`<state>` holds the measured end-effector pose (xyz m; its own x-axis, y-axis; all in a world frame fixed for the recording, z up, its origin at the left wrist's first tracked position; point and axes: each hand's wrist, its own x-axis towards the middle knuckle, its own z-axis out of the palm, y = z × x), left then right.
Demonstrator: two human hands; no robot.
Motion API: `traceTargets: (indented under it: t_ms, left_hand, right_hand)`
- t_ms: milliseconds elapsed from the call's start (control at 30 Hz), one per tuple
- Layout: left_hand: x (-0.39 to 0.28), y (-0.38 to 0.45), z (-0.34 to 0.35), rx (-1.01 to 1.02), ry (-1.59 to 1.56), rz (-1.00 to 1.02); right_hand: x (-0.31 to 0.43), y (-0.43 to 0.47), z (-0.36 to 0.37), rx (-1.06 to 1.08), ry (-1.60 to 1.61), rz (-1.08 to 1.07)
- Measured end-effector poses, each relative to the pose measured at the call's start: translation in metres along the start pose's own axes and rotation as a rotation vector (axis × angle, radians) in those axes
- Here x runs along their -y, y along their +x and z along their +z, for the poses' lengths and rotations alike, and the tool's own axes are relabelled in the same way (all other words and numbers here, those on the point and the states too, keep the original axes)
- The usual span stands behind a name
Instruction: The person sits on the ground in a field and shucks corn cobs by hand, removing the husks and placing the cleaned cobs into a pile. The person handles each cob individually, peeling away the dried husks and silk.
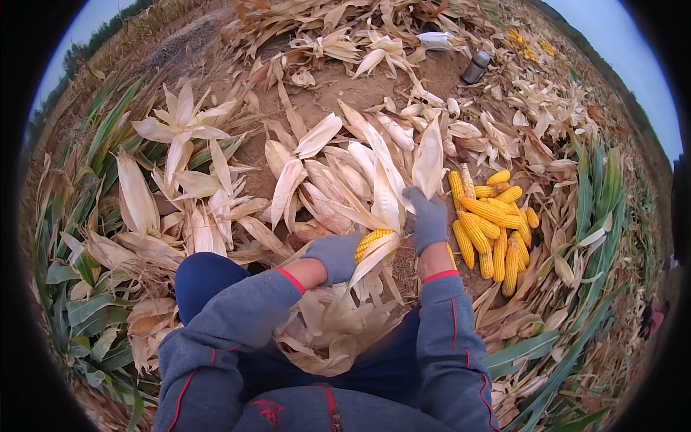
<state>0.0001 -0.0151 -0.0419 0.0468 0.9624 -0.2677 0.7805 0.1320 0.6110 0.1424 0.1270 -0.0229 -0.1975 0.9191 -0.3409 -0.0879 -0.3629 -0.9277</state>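
My left hand [336, 257], in a grey glove, is closed on an ear of corn [372, 243] whose yellow kernels show between pale husk leaves. On the ear's other side my right hand [427, 220], gloved alike, grips a dry corn husk [430, 162] that stands up from its fingers. One pale leaf hangs from the ear toward my lap. Several ears still in their husks [340, 183] lie on the ground just beyond my hands. To the right of my right hand is a pile of bare yellow corn cobs [488, 216].
Loose husks [334, 335] cover the ground between my legs. Green and dry corn stalks lie at the left [92, 302] and right [596, 216]. Farther off stand a metal flask [475, 67] and a white packet [434, 41]. More yellow ears [521, 44] lie at the far right.
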Motion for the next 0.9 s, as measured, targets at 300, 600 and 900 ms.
traceTargets:
  t_ms: [300,600,900]
  left_hand:
    - [0.012,-0.001,-0.032,-0.123,-0.054,-0.433]
    - [0.007,0.002,-0.027,-0.246,-0.08,-0.356]
    - [-0.012,0.002,-0.002,-0.173,0.075,-0.2]
  right_hand:
    - [-0.014,0.026,-0.071,-0.018,-0.569,-0.021]
    - [-0.026,-0.002,-0.019,0.354,-0.86,-0.259]
    - [-0.046,0.012,0.008,0.138,-0.239,-0.371]
